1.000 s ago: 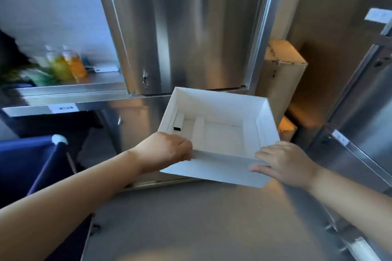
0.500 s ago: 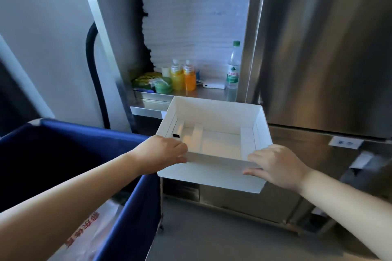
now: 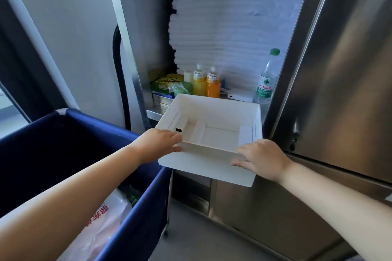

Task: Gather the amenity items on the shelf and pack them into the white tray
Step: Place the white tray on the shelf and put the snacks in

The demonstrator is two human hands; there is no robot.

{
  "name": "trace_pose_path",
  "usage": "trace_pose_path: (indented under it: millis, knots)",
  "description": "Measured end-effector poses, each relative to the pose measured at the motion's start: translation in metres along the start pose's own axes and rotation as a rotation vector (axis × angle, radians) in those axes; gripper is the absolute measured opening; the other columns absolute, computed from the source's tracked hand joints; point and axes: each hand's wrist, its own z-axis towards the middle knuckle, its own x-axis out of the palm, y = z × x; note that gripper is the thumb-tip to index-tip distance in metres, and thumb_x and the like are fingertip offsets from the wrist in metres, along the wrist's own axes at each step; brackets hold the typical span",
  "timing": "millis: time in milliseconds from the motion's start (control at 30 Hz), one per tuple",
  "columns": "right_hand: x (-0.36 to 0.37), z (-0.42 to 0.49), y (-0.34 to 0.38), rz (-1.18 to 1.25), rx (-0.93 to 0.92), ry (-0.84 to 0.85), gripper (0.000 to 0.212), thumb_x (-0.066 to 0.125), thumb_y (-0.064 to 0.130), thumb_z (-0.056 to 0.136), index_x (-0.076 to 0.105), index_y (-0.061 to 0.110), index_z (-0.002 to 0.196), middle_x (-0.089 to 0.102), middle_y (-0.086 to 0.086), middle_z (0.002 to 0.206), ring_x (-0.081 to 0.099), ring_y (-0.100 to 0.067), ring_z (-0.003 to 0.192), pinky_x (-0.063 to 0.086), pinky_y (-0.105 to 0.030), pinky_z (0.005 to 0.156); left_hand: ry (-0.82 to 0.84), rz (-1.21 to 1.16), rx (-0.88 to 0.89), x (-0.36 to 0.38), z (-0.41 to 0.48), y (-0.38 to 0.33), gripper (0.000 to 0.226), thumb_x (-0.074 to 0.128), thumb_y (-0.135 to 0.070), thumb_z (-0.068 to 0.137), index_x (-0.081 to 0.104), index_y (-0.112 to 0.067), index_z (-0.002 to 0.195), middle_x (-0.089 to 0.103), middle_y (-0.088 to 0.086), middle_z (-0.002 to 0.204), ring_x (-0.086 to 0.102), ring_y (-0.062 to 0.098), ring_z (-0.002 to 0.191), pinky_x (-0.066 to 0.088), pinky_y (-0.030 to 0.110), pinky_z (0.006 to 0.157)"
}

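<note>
Holding the tray (image 3: 203, 167) up in the air with both hands, just in front of the shelf (image 3: 158, 115). Gripping the near left corner with the left hand (image 3: 160, 142), fingers curled over the rim. Gripping the near right corner with the right hand (image 3: 262, 158), fingers bent over the rim too. Inside the tray, thin white walls and a small black bit by the left side. On the shelf behind: green packs (image 3: 169, 86), a yellow bottle (image 3: 199, 83), an orange bottle (image 3: 213, 85), a flat white box (image 3: 239, 97) and a water bottle (image 3: 266, 82), with stacked towels (image 3: 233, 17) at the back. Down on the left, a blue bin (image 3: 63, 144) with a bag (image 3: 106, 224) in it.
</note>
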Motion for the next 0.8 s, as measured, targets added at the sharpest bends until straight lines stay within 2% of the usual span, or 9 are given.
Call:
trace_pose_path:
  millis: [200,367,533,600,633,700,733,767,800]
  knots:
    - [0.023,0.013,-0.021,0.074,-0.01,0.006,0.035,0.072,0.043,0.078,0.055,0.017,0.06,0.048,0.008,0.046,0.044,-0.009,0.037,0.027,-0.018,0.042,-0.07,-0.074,-0.024,0.021,0.028,0.018,0.03,0.045,-0.048,0.093,0.053,-0.02,0.101,0.061,-0.005,0.096,0.059,0.017,0.089,0.036,0.026,0.063]
    - [0.035,0.035,-0.011,0.095,-0.024,0.01,0.037,0.076,0.04,0.076,0.054,0.016,0.058,0.047,0.005,0.043,0.045,-0.013,0.034,0.035,-0.023,0.033,-0.102,-0.164,-0.061,0.033,0.032,0.038,0.027,0.051,-0.042,0.092,0.057,-0.017,0.099,0.062,-0.002,0.094,0.058,0.019,0.089,0.042,0.029,0.074]
    - [0.033,0.037,-0.011,0.072,-0.012,0.074,0.041,0.076,0.041,0.076,0.049,0.017,0.056,0.045,0.005,0.043,0.043,-0.013,0.034,0.027,-0.02,0.036,-0.146,-0.089,0.065,0.035,0.039,0.049,0.022,0.066,-0.035,0.084,0.058,-0.015,0.086,0.061,-0.001,0.079,0.06,0.021,0.072,0.043,0.028,0.056]
    - [0.029,0.039,-0.009,0.066,0.016,0.147,0.04,0.063,0.052,0.082,0.052,0.018,0.062,0.049,0.006,0.048,0.048,-0.013,0.039,0.026,-0.02,0.04,-0.18,-0.071,0.12,0.034,0.041,0.051,0.025,0.074,-0.034,0.078,0.057,-0.016,0.079,0.059,-0.003,0.073,0.06,0.019,0.064,0.04,0.025,0.049]
    - [0.027,0.04,-0.008,0.092,0.066,0.212,0.045,0.049,0.062,0.085,0.055,0.02,0.073,0.055,0.007,0.057,0.054,-0.012,0.049,0.029,-0.021,0.045,-0.2,-0.059,0.148,0.034,0.041,0.053,0.027,0.078,-0.034,0.073,0.057,-0.017,0.075,0.058,-0.004,0.069,0.059,0.017,0.06,0.039,0.023,0.046]
    - [0.026,0.048,-0.007,0.234,0.227,0.346,0.064,0.02,0.079,0.082,0.053,0.028,0.104,0.062,0.012,0.092,0.06,-0.008,0.084,0.039,-0.024,0.061,-0.224,-0.05,0.199,0.033,0.043,0.055,0.031,0.083,-0.034,0.067,0.056,-0.018,0.071,0.056,-0.007,0.065,0.057,0.015,0.055,0.037,0.02,0.041]
    - [0.028,0.055,-0.01,0.349,0.304,0.374,0.071,0.013,0.081,0.081,0.046,0.031,0.119,0.057,0.012,0.112,0.054,-0.007,0.104,0.044,-0.025,0.076,-0.232,-0.056,0.222,0.034,0.044,0.056,0.032,0.083,-0.034,0.066,0.056,-0.018,0.07,0.056,-0.007,0.064,0.057,0.015,0.055,0.037,0.02,0.04]
    - [0.031,0.064,-0.014,0.436,0.367,0.367,0.075,0.01,0.08,0.081,0.038,0.031,0.131,0.048,0.01,0.13,0.043,-0.007,0.121,0.041,-0.029,0.093,-0.241,-0.067,0.242,0.036,0.045,0.057,0.032,0.083,-0.034,0.066,0.057,-0.018,0.07,0.056,-0.006,0.064,0.056,0.015,0.054,0.037,0.02,0.04]
    - [0.035,0.076,-0.02,0.428,0.406,0.329,0.079,0.012,0.078,0.082,0.03,0.028,0.141,0.035,0.006,0.145,0.029,-0.009,0.134,0.032,-0.033,0.107,-0.251,-0.081,0.257,0.037,0.045,0.058,0.031,0.083,-0.035,0.066,0.056,-0.018,0.07,0.056,-0.006,0.064,0.056,0.015,0.054,0.036,0.02,0.04]
